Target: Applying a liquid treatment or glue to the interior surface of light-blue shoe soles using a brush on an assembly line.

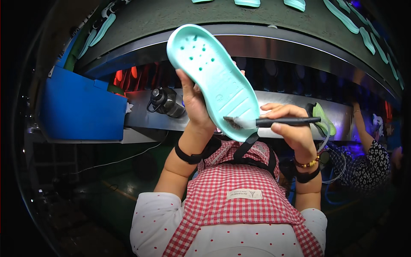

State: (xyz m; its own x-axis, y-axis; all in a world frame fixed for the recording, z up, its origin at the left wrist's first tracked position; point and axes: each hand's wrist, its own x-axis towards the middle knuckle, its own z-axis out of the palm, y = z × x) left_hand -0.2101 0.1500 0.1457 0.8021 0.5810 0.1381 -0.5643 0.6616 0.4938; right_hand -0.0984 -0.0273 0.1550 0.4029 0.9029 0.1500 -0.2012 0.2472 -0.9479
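Note:
My left hand grips the edge of a mint-green shoe sole, thumb on the near side and other fingers mostly hidden behind it. The sole is tilted up, with small dark green dots at its wide upper end and ridged lines lower down. In my right hand, fingers close around a black-handled brush. The pale ferrule and dark bristle tip lie over the lower, heel end of the sole and appear to touch its surface.
A dark conveyor belt crosses the far side, carrying several mint soles. Below it, a metal shelf holds a dark water bottle. A blue panel stands left. At right are a green object, tubing and another person.

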